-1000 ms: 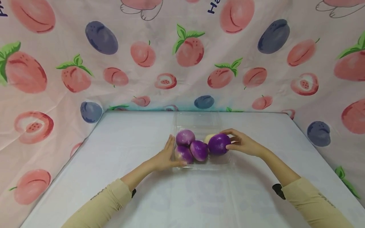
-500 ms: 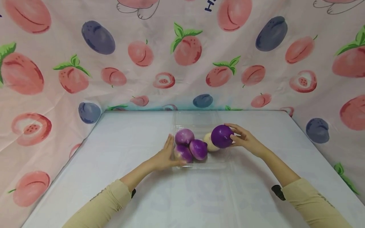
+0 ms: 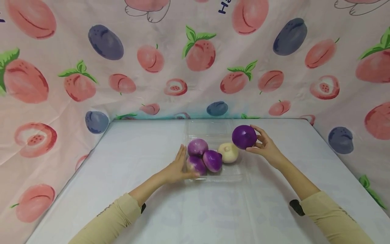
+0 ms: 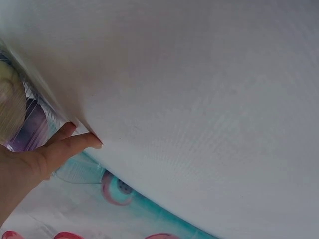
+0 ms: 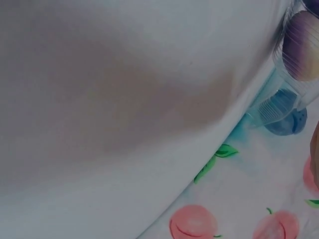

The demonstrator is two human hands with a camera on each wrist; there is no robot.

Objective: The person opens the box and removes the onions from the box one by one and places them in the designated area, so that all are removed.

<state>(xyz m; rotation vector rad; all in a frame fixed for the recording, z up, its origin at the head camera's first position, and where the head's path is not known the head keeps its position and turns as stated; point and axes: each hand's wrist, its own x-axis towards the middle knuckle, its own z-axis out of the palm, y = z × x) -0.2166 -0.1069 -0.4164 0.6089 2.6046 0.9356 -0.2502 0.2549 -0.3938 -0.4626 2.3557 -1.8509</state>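
In the head view, my right hand (image 3: 265,145) holds a dark purple onion (image 3: 244,137) between thumb and fingers, raised above the right back corner of a clear plastic box (image 3: 234,172). Inside the box sit a light purple onion (image 3: 197,147), a two-tone onion (image 3: 196,165), a purple onion (image 3: 212,161) and a pale cream onion (image 3: 228,153). My left hand (image 3: 176,170) rests against the box's left side, fingers straight and thumb along the near edge. The left wrist view shows this hand (image 4: 55,152) beside the box wall. Only a sliver of my right hand (image 5: 315,154) shows in the right wrist view.
Behind the box its transparent lid (image 3: 210,128) lies folded back on the white table (image 3: 146,145). A fruit-print cloth (image 3: 182,44) hangs along the back and sides of the table.
My right hand has lifted the dark purple onion up, back and slightly right, uncovering the pale onion under it. The left hand has stayed at the box.
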